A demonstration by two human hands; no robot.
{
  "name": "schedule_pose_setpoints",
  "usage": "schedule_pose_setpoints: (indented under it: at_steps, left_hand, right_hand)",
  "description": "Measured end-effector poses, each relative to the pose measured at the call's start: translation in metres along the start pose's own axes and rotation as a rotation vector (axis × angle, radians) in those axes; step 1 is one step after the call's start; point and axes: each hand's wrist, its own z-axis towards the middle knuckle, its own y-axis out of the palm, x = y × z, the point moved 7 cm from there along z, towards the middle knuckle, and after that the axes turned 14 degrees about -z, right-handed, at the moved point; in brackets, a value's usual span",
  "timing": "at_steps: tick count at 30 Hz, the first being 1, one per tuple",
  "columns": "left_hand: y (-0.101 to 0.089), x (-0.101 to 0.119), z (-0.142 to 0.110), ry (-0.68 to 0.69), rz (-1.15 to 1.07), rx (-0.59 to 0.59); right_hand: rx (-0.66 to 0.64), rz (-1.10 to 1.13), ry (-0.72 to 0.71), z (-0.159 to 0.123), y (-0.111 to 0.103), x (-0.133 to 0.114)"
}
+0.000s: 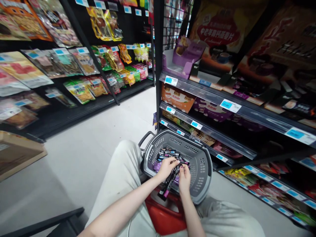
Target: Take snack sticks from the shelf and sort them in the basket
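Observation:
A grey shopping basket (pixel 200 161) with perforated walls sits between my knees, on top of something red (pixel 164 214). Inside lie many slim black stick packets (pixel 168 152) with blue and pink marks, and some purple packets (pixel 157 166). My left hand (pixel 167 169) reaches over the basket with its fingertips pinched on black stick packets. Close beside it on the right, my right hand (pixel 184 179) has its thumb and fingers closed on the same small bunch of stick packets (pixel 165 191), which hangs toward the basket's near rim. The fingers partly hide the bunch.
At right stands a black shelf (pixel 209 87) with opened display boxes, a purple carton (pixel 181 61) and price tags. Bagged snacks (pixel 79 90) fill the left shelves. A cardboard box (pixel 19 153) rests at the left, and a black bar (pixel 49 223) lies at lower left.

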Motion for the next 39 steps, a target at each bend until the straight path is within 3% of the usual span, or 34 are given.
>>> schedule_pose_setpoints:
  at_steps: [2, 6, 10, 15, 24, 26, 28, 31, 33, 36, 39]
  left_hand:
    - [-0.004, -0.008, 0.003, -0.042, -0.034, 0.024]
    - [-0.013, -0.014, 0.003, -0.077, -0.122, 0.094]
    - [-0.020, -0.010, 0.000, -0.072, -0.173, 0.174]
    - [-0.041, -0.002, 0.004, -0.029, -0.246, 0.318]
    - [-0.093, -0.006, 0.016, -0.008, -0.435, 0.589]
    - [-0.093, -0.007, 0.020, -0.047, -0.503, 0.534]
    - [-0.086, -0.010, 0.024, -0.118, -0.569, 0.417]
    - [-0.066, -0.014, 0.025, -0.261, -0.609, 0.186]
    - [-0.048, -0.014, 0.020, -0.355, -0.612, -0.020]
    - [-0.023, -0.010, 0.007, -0.441, -0.555, -0.341]
    - [-0.010, -0.007, -0.006, -0.477, -0.416, -0.551]
  right_hand:
    - [-0.022, -0.023, -0.009, 0.001, 0.002, 0.001]
    - [-0.277, 0.044, 0.032, -0.002, 0.021, 0.002]
    - [-0.396, 0.159, 0.087, -0.013, 0.031, -0.002]
    - [-0.625, 0.153, 0.298, -0.038, 0.052, 0.010]
    - [-0.690, 0.123, 0.353, -0.049, 0.065, 0.020]
    - [-0.634, 0.133, 0.352, -0.038, 0.050, 0.021]
    - [-0.478, 0.171, 0.357, -0.019, 0.021, 0.025]
    - [-0.189, 0.268, 0.346, 0.009, -0.033, 0.030]
    - [-0.070, 0.286, 0.333, 0.019, -0.061, 0.032]
    - [-0.028, 0.249, 0.298, 0.025, -0.081, 0.033]
    - [-0.043, 0.199, 0.261, 0.026, -0.084, 0.034]
